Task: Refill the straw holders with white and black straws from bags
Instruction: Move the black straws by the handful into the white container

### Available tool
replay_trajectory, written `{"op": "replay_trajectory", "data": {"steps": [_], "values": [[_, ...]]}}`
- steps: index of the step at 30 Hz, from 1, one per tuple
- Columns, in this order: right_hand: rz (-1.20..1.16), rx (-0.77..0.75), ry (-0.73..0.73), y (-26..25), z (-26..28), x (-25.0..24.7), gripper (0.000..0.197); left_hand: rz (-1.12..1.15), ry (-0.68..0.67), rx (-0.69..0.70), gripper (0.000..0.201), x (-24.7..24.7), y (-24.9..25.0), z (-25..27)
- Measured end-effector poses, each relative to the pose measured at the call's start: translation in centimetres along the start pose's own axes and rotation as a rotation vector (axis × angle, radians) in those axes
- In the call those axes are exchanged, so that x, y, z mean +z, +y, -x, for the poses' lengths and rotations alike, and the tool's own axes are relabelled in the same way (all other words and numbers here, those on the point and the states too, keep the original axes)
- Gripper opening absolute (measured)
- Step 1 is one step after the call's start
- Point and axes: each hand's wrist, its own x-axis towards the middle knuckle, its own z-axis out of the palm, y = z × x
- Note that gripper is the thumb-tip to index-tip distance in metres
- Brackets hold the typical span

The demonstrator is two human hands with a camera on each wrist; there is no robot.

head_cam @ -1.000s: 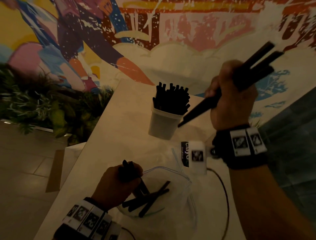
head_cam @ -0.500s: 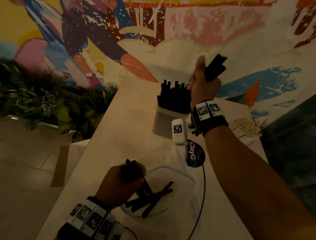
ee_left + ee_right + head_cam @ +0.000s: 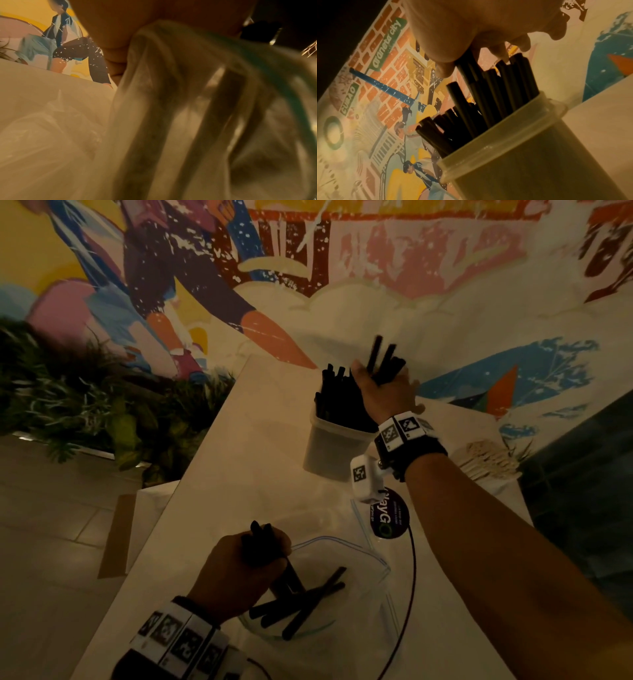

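**Straws reach the holder**

Straws that the right hand carried high and slanted a second ago, well clear of the holder, now stand nearly upright over its mouth, at about one o'clock on the table. Half a second ago the hand was just arriving beside the rim; now its bundle of black straws is among the ones already standing in the holder. By my reading this handful is at the point of being dropped in, and the black holder, already crowded, is close to full.

The right hand is curled tight round that bundle. In the right wrist view the fingers pinch the straws just above the packed tops, and the lower ends seem to sit inside the rim, though I cannot tell how deep.

The left hand has not shifted over that second. It sits at six o'clock at the mouth of the clear zip bag, fist closed round a second bunch of black straws whose ends poke up above the knuckles. A few loose straws lie inside the bag beside it. The left wrist view is too blurred to add anything about the grip.

White straws lie in a pile at three o'clock, untouched, so that half of the job looks yet to be done.
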Motion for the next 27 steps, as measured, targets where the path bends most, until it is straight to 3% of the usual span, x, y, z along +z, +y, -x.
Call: {"op": "replay_trajectory", "data": {"steps": [2,4,7,10,13,14,18,23,27], "values": [[-0.089,-0.076,0.097,-0.2,0.6,-0.2,0.111,0.008,-0.002,0.002,0.02,-0.1,0.0,0.2],[-0.242,-0.217,0.322,-0.6,0.7,-0.8,0.119,0.027,-0.008,0.008,0.019,-0.1,-0.1,0.3],[-0.206,-0.492,0.494,-1.7,0.8,-1.2,0.1,0.031,-0.006,0.016,0.019,0.0,0.0,0.2],[0.108,-0.577,0.295,-1.7,0.3,0.2,0.076,0.036,-0.009,0.015,0.019,0.0,0.1,-0.1],[0.319,-0.502,0.04,-0.1,-0.4,2.3,0.074,0.042,-0.014,0.006,0.019,-0.1,0.1,0.0],[0.315,-0.49,0.05,0.1,-0.4,2.4,0.074,0.042,-0.011,0.001,0.019,-0.1,0.0,0.1],[0.175,-0.599,0.327,-1.3,-0.3,1.8,0.073,0.038,-0.004,-0.006,0.021,-0.3,-0.1,0.3],[0.572,-0.495,-0.077,-1.1,-0.8,2.6,0.057,0.059,-0.015,-0.003,0.027,-0.3,0.2,0.0],[0.669,-0.473,-0.05,0.0,-0.2,3.2,0.054,0.043,-0.013,0.001,0.025,-0.3,0.2,0.0]]}}
